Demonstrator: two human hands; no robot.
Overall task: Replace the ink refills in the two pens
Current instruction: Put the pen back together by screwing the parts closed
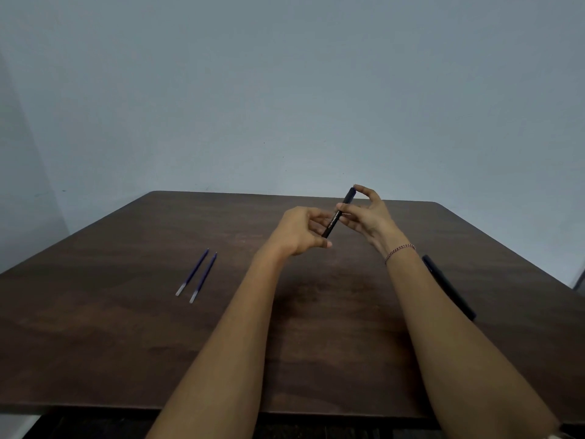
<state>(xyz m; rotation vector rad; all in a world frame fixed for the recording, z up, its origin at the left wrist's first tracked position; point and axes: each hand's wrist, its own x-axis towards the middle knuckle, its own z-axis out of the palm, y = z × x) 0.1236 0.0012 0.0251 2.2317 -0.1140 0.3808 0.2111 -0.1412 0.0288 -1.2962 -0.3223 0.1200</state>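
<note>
Both hands hold one black pen (337,214) slantwise above the far middle of the table. My left hand (299,231) pinches its lower end. My right hand (367,213) grips the upper part, with a fingertip on the cap end. A second black pen (449,288) lies on the table to the right, partly hidden behind my right forearm. Two blue ink refills (198,277) with pale ends lie side by side on the table to the left, apart from both hands.
The dark brown wooden table (126,343) reaches to a plain pale blue wall. Its near edge runs along the bottom of the view and its right edge slants past the second pen.
</note>
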